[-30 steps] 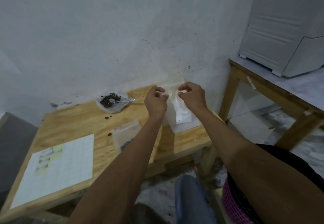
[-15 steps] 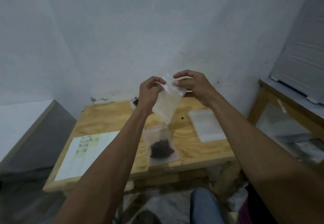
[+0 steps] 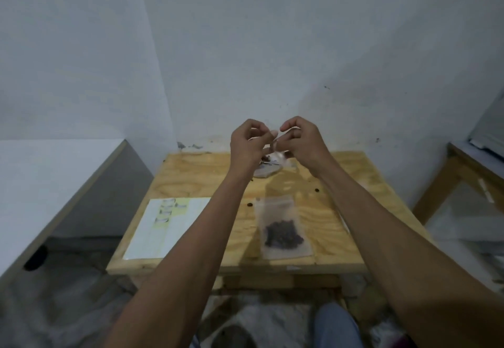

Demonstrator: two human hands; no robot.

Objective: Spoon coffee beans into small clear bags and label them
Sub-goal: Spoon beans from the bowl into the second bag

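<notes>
My left hand [image 3: 246,144] and my right hand [image 3: 301,140] are raised above the back of the wooden table [image 3: 341,211], fingertips pinching the top edge of a small clear empty bag [image 3: 275,148] between them. The bag hangs edge-on and is hard to see. Behind and below the hands lies the open bag of coffee beans [image 3: 266,169] with a spoon in it, mostly hidden. A filled clear bag [image 3: 282,229] with dark beans lies flat near the table's front. The white label sheet [image 3: 166,227], some labels yellow, lies at the front left.
Loose beans [image 3: 316,190] lie scattered on the tabletop. A grey-white surface [image 3: 54,184] runs along the left. Another wooden table [image 3: 469,167] stands at the right. My knee in blue jeans [image 3: 335,326] is below the front edge.
The view swung to the left and centred on the table. My hands carried the empty bag from the stack at the right to the table's middle and drew closer together at its top.
</notes>
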